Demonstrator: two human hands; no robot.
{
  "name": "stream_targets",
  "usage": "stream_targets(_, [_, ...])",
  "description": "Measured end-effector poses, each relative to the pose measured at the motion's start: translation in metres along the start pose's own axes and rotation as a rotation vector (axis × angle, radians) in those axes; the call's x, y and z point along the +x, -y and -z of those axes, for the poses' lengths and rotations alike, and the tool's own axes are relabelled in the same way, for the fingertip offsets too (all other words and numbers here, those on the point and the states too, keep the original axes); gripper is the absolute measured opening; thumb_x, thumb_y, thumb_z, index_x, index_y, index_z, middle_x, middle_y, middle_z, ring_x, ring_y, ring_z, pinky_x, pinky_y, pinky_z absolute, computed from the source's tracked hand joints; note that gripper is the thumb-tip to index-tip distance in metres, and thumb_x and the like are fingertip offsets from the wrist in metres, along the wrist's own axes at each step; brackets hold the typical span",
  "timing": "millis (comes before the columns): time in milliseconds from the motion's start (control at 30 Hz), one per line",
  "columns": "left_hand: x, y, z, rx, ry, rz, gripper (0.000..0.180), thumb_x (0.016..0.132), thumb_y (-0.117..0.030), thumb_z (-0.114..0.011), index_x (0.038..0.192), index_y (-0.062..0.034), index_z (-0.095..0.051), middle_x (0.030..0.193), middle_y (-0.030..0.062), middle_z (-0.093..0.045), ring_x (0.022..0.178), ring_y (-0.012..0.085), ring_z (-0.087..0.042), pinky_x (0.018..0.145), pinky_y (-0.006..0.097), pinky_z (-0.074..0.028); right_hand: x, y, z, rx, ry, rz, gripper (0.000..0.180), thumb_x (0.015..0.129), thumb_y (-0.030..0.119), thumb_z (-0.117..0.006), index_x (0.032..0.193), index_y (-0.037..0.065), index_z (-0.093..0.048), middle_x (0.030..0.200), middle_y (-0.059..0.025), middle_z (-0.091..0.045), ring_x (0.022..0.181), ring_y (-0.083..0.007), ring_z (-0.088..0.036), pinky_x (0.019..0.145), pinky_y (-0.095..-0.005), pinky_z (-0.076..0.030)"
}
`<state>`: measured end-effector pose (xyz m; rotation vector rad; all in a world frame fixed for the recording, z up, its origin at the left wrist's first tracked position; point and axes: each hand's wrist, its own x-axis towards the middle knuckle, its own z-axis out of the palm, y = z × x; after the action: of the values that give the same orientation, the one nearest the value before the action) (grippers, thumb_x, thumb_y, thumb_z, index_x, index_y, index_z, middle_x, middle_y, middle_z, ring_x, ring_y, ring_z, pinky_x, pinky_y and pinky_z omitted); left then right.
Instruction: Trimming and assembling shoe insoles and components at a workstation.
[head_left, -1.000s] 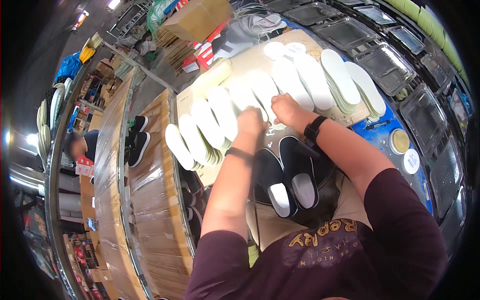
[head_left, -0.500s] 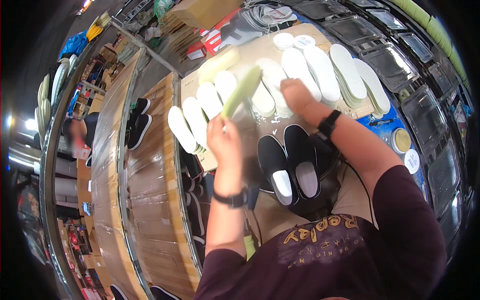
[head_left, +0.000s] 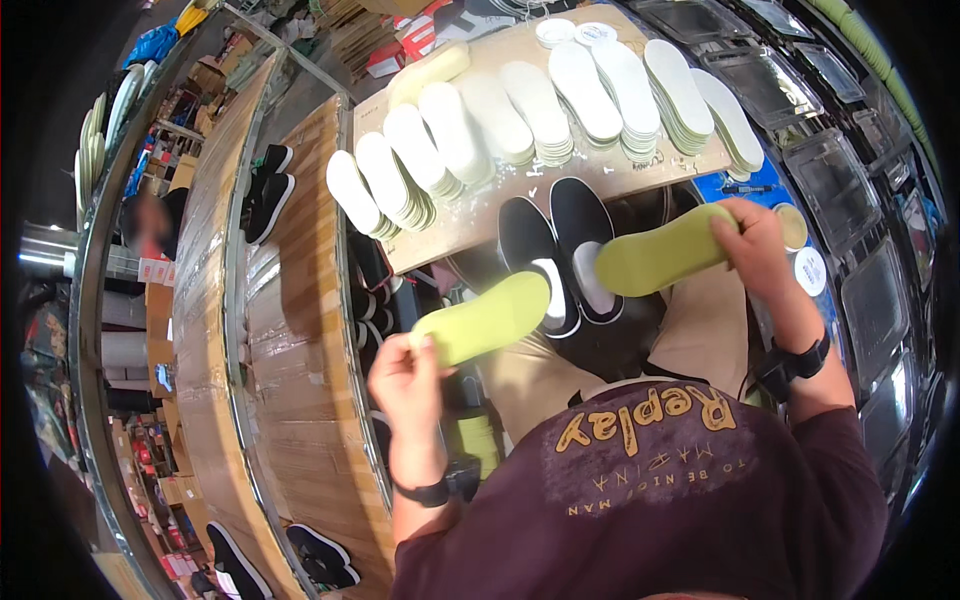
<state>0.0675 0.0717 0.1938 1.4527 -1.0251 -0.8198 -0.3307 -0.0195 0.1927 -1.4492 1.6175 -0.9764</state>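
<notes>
Pinching the heel end of a yellow-green insole, your left hand has its fingers closed on it, thumb on top, and the insole runs up and to the right from your grip until its toe end overlaps the left one of two black slip-on shoes. Your right hand is likewise clamped around the end of a second yellow-green insole, fingers curled over its edge; that insole points left, and its far tip lies over the opening of the right black shoe. Whether either tip actually touches the shoe's lining is hard to tell from this angle.

Both shoes sit side by side on your lap, toes pointing away from you, with pale linings showing at their openings. You wear a dark watch on the right wrist and a dark band on the left.

Just beyond the shoes is a light board that carries stacks of white insoles fanned in overlapping rows from left to right, with one pale yellow insole near the far left corner. Two small round white lids rest at the board's far edge. To your right, near your right hand, stand two round containers on a blue surface. To your left a curved wooden counter bends away, with a pair of black shoes resting on it, well apart from your hands.
</notes>
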Motion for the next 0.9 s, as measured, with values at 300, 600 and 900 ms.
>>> stream_targets(300, [-0.031,0.037,-0.077,0.695,0.679,-0.612,0.007,0.075,-0.004,-0.067,0.082,-0.0047,-0.065,0.086,0.013,-0.064,0.073,0.0295,-0.065,0.061,0.038,-0.054,-0.049,0.006,-0.079,-0.522,0.533,1.115,0.015,0.074,0.009,-0.061,0.086,0.002,-0.064,0.088,-0.0082,-0.054,0.083,-0.0249,-0.056,0.063,-0.0363,-0.049])
stream_targets(600, [-0.009,0.049,-0.105,1.054,0.669,-0.613,0.006,0.072,-0.007,-0.059,0.072,-0.0014,-0.062,0.072,0.0179,-0.063,0.066,0.0357,-0.066,0.059,0.043,-0.054,-0.025,-0.04,-0.134,-0.774,0.45,1.086,0.009,0.071,0.016,-0.06,0.073,0.008,-0.062,0.088,-0.0066,-0.053,0.089,-0.023,-0.053,0.07,-0.0358,-0.046])
stream_targets(900, [0.066,0.118,-0.127,1.21,0.85,-0.449,0.016,0.066,-0.01,-0.066,0.082,-0.0069,-0.069,0.078,0.0161,-0.067,0.073,0.033,-0.067,0.067,0.044,-0.053,0.036,-0.089,-0.178,-1.103,0.897,0.668,0.019,0.076,0.033,-0.06,0.071,0.017,-0.07,0.077,-0.0038,-0.066,0.094,-0.0235,-0.058,0.071,-0.0458,-0.043])
